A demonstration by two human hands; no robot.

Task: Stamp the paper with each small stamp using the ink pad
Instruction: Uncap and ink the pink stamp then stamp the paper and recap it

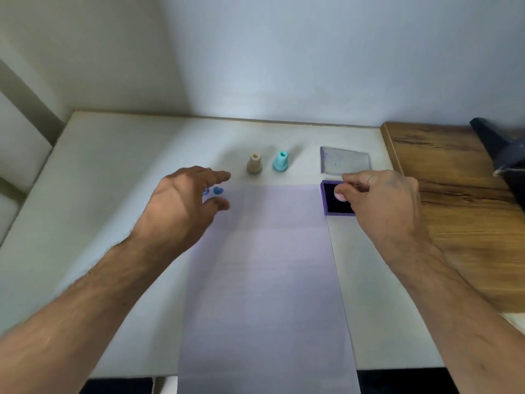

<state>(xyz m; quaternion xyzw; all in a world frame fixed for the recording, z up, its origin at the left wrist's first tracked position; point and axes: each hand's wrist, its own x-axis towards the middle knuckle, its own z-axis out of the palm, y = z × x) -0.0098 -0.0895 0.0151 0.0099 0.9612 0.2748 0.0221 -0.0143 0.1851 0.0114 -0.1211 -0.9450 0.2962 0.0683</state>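
A long pale sheet of paper [264,265] lies down the middle of the white table [113,166]. Two blue prints, a spiral and a heart [218,190], mark its top left corner. My left hand [184,203] hovers open over that corner, fingers spread. My right hand [380,197] pinches a small pink stamp [339,196] and holds it down on the dark pad of the purple ink pad [333,206], just right of the paper. A beige stamp [254,163] and a turquoise stamp [280,161] stand upright beyond the paper's top edge.
The ink pad's clear lid [345,160] lies flat behind the ink pad. A wooden board [460,200] adjoins the table on the right, with a dark object [505,155] at its far right. A wall rises right behind the table.
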